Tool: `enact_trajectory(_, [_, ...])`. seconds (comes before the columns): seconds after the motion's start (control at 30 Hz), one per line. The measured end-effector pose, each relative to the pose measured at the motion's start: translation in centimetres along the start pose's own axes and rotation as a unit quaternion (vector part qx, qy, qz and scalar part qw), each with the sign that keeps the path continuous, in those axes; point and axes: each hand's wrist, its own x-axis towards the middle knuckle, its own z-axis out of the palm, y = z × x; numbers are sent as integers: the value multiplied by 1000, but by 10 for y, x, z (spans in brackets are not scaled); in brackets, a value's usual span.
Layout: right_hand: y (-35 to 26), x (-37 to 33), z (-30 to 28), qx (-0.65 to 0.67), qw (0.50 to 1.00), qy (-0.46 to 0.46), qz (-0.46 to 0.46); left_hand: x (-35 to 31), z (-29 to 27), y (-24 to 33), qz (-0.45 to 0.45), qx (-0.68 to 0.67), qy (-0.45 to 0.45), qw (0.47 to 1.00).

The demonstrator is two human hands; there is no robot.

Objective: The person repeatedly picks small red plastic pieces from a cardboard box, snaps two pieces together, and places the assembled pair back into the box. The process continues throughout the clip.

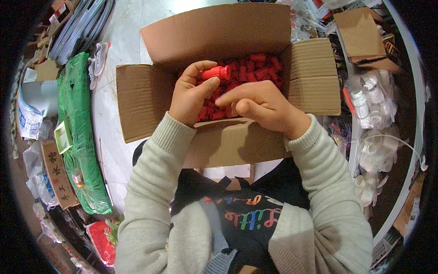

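Note:
My left hand [191, 93] pinches a small red cylindrical plastic piece [216, 72] between thumb and fingers, its ringed end pointing right. It is held above an open cardboard box [214, 36]. Inside the box lies a heap of similar red pieces [255, 68]. To the right, my right hand [264, 106] hovers over the near side of the box, index finger stretched toward the left and thumb apart from it. Nothing shows between those fingers; its other fingers are partly hidden. The box flaps are folded outward on all sides.
A long green wrapped bundle [80, 137] lies on the left, with a light green frame [63, 137] on it and white shoes [97, 64] beside it. Coiled grey tubing [82, 29] is at the far left. On the right are bagged white fittings [372, 98] and a smaller carton [360, 34].

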Motion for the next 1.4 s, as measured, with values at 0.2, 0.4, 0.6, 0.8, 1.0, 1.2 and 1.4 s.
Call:
enact_trajectory(0.2, [9, 7, -11, -112, 981, 129, 89, -1, -1, -1, -14, 1, -15, 1000])
enact_trajectory(0.4, [2, 7, -5, -114, 979, 166, 32, -2, 5, 3, -2, -40, -6, 999])
enact_trajectory(0.6, [23, 11, -12, -231, 953, 149, 127, -5, 0, 4, 16, -52, -27, 998])
enact_trajectory(0.8, [-3, 7, -6, -102, 990, 93, 24, -2, 1, 1, 1, -46, -20, 999])
enact_trajectory(1.0, [3, 11, -9, -141, 972, 158, 99, -7, 4, 7, -20, -36, -27, 999])
enact_trajectory(1.2, [13, 10, -14, -252, 950, 170, 67, 4, -1, 8, -86, 71, -50, 992])
enact_trajectory(1.4, [20, 7, -12, -275, 943, 185, 21, 8, -7, 12, -127, -179, -55, 974])
